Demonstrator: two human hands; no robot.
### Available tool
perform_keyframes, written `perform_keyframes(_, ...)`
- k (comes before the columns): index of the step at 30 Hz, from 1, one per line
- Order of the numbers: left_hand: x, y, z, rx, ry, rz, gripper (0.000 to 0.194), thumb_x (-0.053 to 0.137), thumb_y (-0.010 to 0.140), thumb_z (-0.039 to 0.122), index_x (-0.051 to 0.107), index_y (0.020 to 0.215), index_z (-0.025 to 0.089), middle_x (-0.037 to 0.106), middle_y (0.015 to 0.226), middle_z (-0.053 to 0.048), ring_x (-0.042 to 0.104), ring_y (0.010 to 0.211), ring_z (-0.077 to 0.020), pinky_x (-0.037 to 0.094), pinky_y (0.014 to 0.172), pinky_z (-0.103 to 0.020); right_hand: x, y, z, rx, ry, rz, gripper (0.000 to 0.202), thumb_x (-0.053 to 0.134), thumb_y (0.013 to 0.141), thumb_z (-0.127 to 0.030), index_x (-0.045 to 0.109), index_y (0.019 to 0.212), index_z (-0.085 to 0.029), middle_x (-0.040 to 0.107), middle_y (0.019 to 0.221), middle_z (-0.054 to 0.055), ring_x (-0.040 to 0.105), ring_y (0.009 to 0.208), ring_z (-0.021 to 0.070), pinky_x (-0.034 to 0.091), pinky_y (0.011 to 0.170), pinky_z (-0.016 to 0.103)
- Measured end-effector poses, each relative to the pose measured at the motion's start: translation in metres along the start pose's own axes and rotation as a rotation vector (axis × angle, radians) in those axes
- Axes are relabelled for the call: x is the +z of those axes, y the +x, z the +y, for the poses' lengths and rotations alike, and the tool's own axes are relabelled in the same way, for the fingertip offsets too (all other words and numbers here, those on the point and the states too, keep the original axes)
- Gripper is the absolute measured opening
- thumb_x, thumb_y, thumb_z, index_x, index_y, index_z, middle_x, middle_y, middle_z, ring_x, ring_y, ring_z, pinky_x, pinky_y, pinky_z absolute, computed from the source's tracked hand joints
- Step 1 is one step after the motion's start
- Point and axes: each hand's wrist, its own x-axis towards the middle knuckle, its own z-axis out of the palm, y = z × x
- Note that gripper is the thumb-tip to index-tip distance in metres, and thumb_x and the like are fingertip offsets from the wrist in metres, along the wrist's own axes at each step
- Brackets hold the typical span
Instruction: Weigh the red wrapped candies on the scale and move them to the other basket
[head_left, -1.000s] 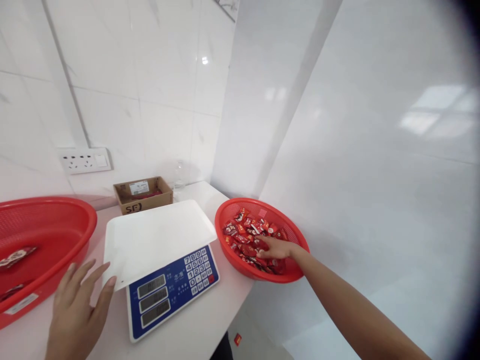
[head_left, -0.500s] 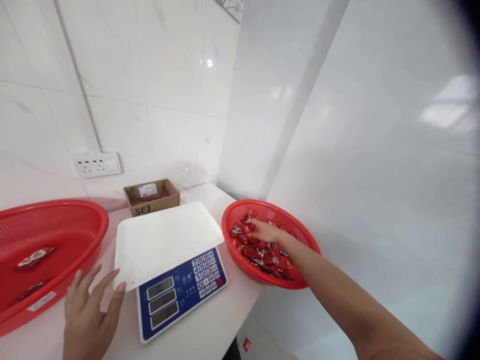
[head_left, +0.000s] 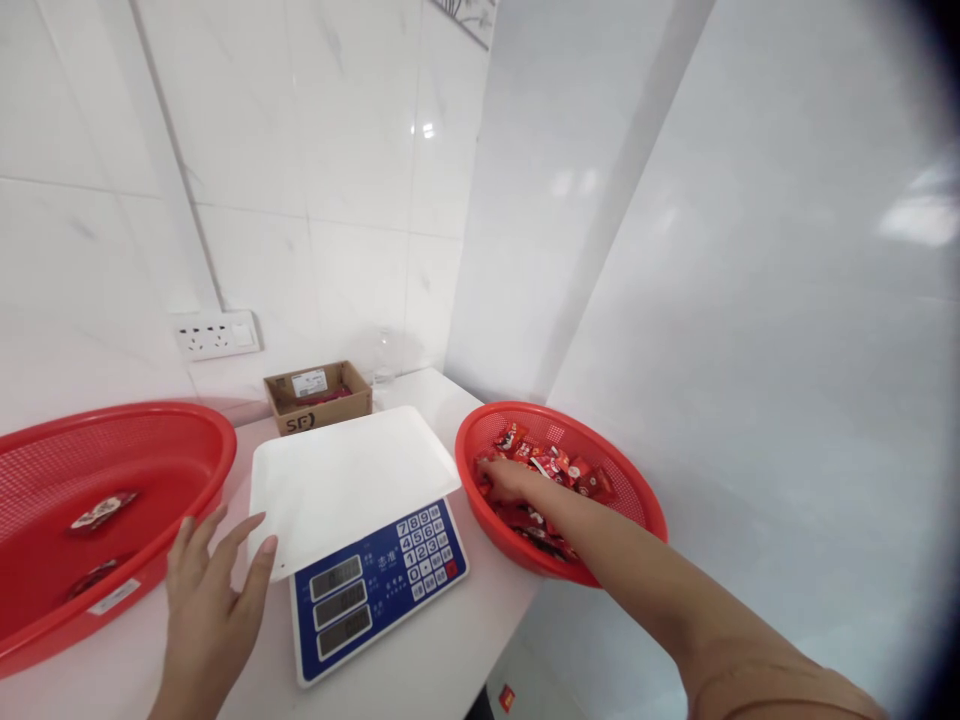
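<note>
My right hand (head_left: 505, 480) is down inside the right red plastic basket (head_left: 649, 490), among small red wrapped snack packets (head_left: 553, 466). Its fingers are bent and closed downward at the left side of the heap; what they grip, if anything, is hidden. My left hand (head_left: 214, 590) is open and holds nothing, fingers spread, beside the front left corner of the white weighing pan. That pan belongs to a digital scale (head_left: 382, 578) with a blue keypad panel and several small displays, standing between the two baskets.
A larger red basket (head_left: 161, 420) stands at the left with a few packets (head_left: 103, 511) inside. Behind the scale are a cardboard box (head_left: 327, 410) and a clear bottle (head_left: 384, 358). Walls close the back and right. A red packet (head_left: 507, 697) lies on the floor.
My right hand has gone lower and slightly left into the packets, and its fingers have bent. My left hand stays spread near the pan. The view has shifted a little left.
</note>
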Motion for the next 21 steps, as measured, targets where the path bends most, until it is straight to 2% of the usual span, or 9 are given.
perform_keyframes(3, 0.002, 0.002, 0.003, 0.007, -0.021, -0.008, 0.039, 0.034, 0.087, 0.045, 0.055, 0.104, 0.018, 0.043, 0.128, -0.018, 0.023, 0.132, -0.0378, 0.024, 0.103, -0.06, -0.002, -0.004, 0.001, -0.012, 0.057, 0.053, 0.036, 0.064, 0.057, -0.012, 0.065, 0.092, -0.018, 0.068, 0.087, 0.006, 0.06, 0.078, 0.0211, 0.041, 0.067, 0.027)
perform_keyframes(6, 0.002, 0.004, 0.003, 0.03, -0.032, -0.026, 0.038, 0.034, 0.087, 0.045, 0.055, 0.105, 0.018, 0.043, 0.129, -0.017, 0.023, 0.132, -0.0363, 0.023, 0.104, -0.059, -0.013, -0.008, 0.007, -0.018, 0.15, 0.142, 0.028, 0.061, 0.057, -0.01, 0.064, 0.084, -0.019, 0.068, 0.082, 0.002, 0.059, 0.075, 0.0168, 0.04, 0.066, 0.024)
perform_keyframes(10, 0.001, 0.008, 0.001, 0.05, -0.031, -0.017, 0.04, 0.033, 0.087, 0.045, 0.054, 0.107, 0.017, 0.042, 0.13, -0.019, 0.023, 0.132, -0.036, 0.024, 0.104, -0.057, -0.043, -0.014, 0.019, 0.007, 0.293, 0.335, 0.017, 0.055, 0.063, -0.014, 0.059, 0.079, -0.018, 0.065, 0.082, 0.001, 0.057, 0.076, 0.0147, 0.041, 0.067, 0.023)
perform_keyframes(13, 0.003, 0.009, 0.001, 0.049, -0.034, -0.03, 0.042, 0.033, 0.087, 0.046, 0.054, 0.108, 0.016, 0.044, 0.127, -0.019, 0.025, 0.131, -0.0369, 0.026, 0.102, -0.058, -0.069, -0.02, 0.015, -0.004, 0.41, 0.438, 0.01, 0.053, 0.066, -0.018, 0.054, 0.075, -0.019, 0.062, 0.075, -0.001, 0.056, 0.071, 0.0134, 0.042, 0.066, 0.023)
perform_keyframes(15, 0.005, 0.009, 0.002, 0.055, -0.041, -0.042, 0.043, 0.033, 0.087, 0.046, 0.054, 0.108, 0.015, 0.044, 0.127, -0.019, 0.026, 0.131, -0.0372, 0.028, 0.102, -0.058, -0.082, -0.02, 0.001, -0.041, 0.493, 0.465, 0.007, 0.051, 0.069, -0.021, 0.051, 0.076, -0.02, 0.059, 0.07, -0.003, 0.055, 0.065, 0.0119, 0.042, 0.062, 0.022)
perform_keyframes(17, 0.007, 0.008, 0.005, 0.065, -0.053, -0.054, 0.043, 0.035, 0.087, 0.046, 0.054, 0.11, 0.015, 0.045, 0.128, -0.018, 0.025, 0.131, -0.0367, 0.028, 0.102, -0.058, -0.088, -0.016, -0.025, -0.093, 0.571, 0.458, 0.007, 0.051, 0.071, -0.023, 0.049, 0.078, -0.021, 0.057, 0.065, -0.004, 0.053, 0.059, 0.0106, 0.042, 0.057, 0.022)
perform_keyframes(21, 0.007, 0.005, 0.011, 0.053, -0.095, -0.123, 0.043, 0.039, 0.086, 0.047, 0.053, 0.114, 0.018, 0.046, 0.13, -0.015, 0.024, 0.132, -0.0339, 0.029, 0.102, -0.057, -0.081, -0.002, -0.093, -0.211, 0.669, 0.331, 0.01, 0.054, 0.074, -0.024, 0.049, 0.081, -0.021, 0.055, 0.056, -0.006, 0.049, 0.046, 0.0092, 0.041, 0.048, 0.022)
